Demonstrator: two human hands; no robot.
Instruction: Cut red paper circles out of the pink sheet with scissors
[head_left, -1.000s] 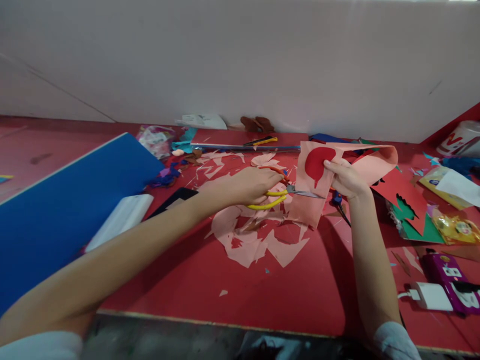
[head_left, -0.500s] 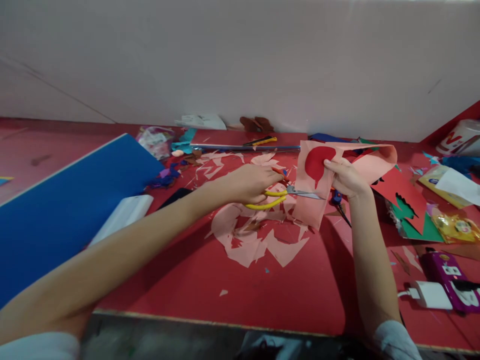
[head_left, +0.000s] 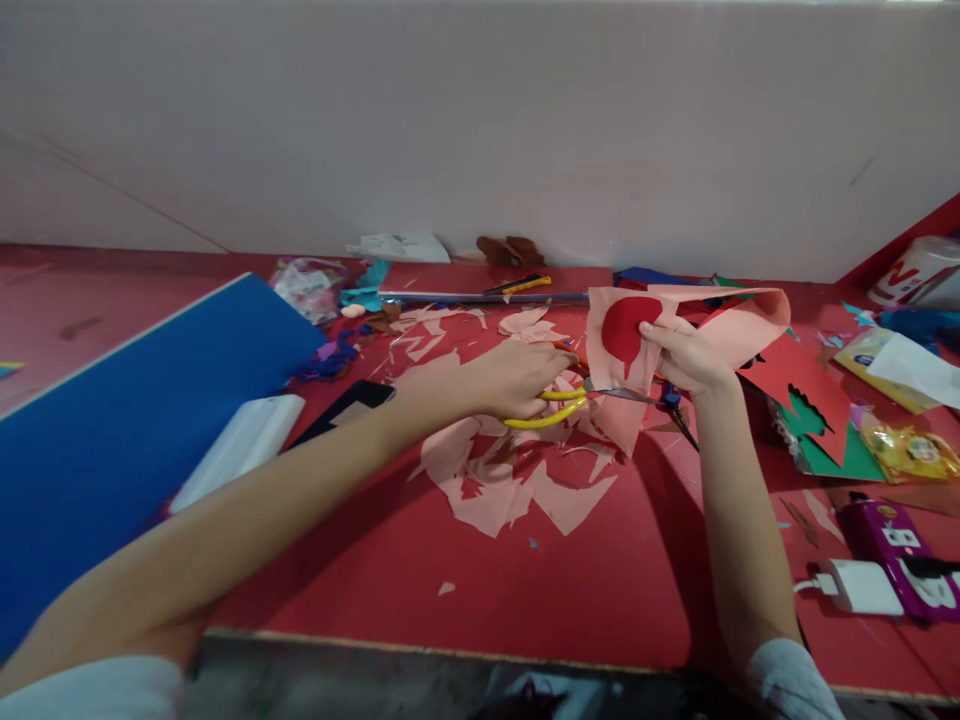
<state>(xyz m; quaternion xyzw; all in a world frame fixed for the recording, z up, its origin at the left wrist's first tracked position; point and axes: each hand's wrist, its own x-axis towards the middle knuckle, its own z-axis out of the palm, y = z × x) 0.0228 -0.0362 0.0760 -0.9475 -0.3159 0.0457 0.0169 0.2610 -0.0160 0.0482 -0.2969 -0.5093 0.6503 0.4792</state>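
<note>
My left hand is closed round the handles of scissors with yellow loops, the blades pointing right. Their blades lie across a pink sheet below a red balloon-shaped cutout. Between thumb and fingers, my right hand pinches the sheet and the cutout's right edge together. The sheet's far end curls over to the right. Under the scissors, the part of the sheet below the blades hangs at an angle. Pink paper scraps lie on the red table beneath.
A blue board and a white oblong object lie left. A box cutter rests near the wall. To the right are red paper, a yellow packet, a white charger and a purple device.
The scissors' blades have closed across the sheet, and the part below them now hangs at an angle. Both hands have shifted slightly, the left one a little down and to the right.
</note>
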